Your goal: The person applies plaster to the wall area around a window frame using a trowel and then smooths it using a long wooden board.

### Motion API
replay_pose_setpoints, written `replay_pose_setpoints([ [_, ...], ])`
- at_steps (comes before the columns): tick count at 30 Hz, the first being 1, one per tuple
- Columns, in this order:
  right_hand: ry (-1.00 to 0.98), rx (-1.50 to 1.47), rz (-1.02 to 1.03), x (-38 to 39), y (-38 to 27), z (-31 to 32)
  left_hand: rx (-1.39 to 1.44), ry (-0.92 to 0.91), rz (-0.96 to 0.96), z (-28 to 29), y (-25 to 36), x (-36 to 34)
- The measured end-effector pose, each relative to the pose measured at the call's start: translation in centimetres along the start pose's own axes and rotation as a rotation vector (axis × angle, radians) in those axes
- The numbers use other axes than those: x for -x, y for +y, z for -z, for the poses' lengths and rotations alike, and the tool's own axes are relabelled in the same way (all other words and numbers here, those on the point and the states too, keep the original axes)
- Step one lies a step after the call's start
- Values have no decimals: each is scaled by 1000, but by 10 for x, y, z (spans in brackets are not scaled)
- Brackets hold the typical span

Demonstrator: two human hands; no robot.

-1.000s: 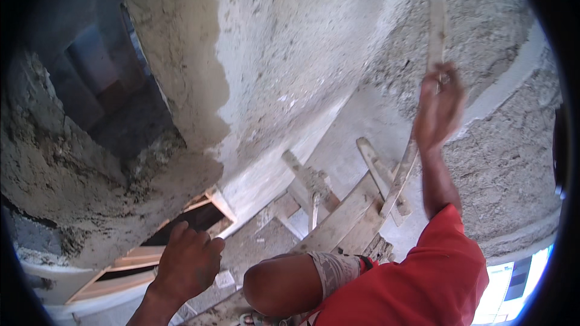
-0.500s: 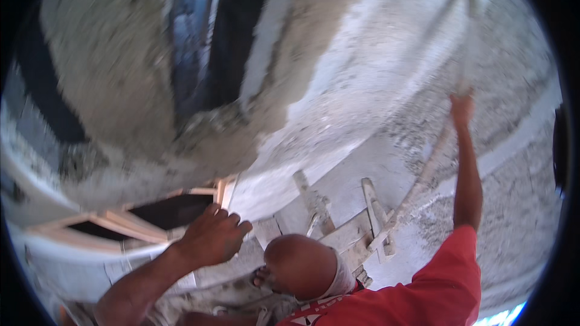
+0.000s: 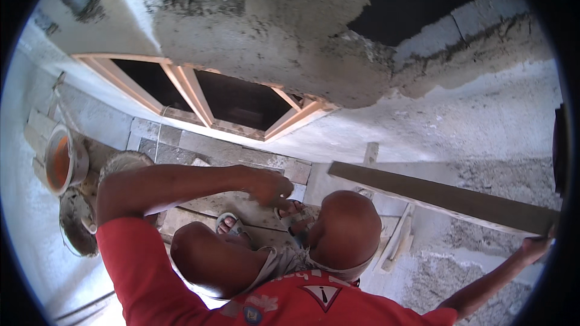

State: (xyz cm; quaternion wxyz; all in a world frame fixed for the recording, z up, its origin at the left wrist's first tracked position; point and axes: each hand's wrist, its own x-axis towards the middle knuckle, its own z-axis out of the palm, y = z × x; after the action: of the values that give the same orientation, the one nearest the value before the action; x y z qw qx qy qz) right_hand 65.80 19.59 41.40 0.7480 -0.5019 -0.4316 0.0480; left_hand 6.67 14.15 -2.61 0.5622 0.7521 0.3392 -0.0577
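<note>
While we had held the long flat grey board [image 3: 447, 200] up high along the wall a moment before, it now lay low and almost level, to the right of the pale wooden window frame [image 3: 199, 104]. Our right hand [image 3: 535, 247] gripped its far end, fingers closed around it. So we judged that scraping stroke was over. Our left hand [image 3: 269, 186] had come off the wall and hung below the frame, fingers bent in; we could not tell if they held anything. Above the frame the grey plaster [image 3: 290, 48] looked rough and lumpy. Left of the frame sat a round orange bucket [image 3: 60, 163] and a round grey pan [image 3: 75, 224].
</note>
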Motion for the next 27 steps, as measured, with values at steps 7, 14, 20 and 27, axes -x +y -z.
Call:
replay_pose_setpoints([
  [7, 47, -227, -316, 133, 158, -63, 1216, 166, 361, -32, 1, -46],
  [14, 83, -372, -687, 248, 286, -92, 1874, 1025, -27, -59, -45, -111],
  [20, -167, -694, -1001, 340, 377, -90, 1644, 1753, -262, -57, -165, -135],
  [27, -324, -502, -1291, 421, 468, -128, 1838, 1805, -402, 0, -263, -94],
])
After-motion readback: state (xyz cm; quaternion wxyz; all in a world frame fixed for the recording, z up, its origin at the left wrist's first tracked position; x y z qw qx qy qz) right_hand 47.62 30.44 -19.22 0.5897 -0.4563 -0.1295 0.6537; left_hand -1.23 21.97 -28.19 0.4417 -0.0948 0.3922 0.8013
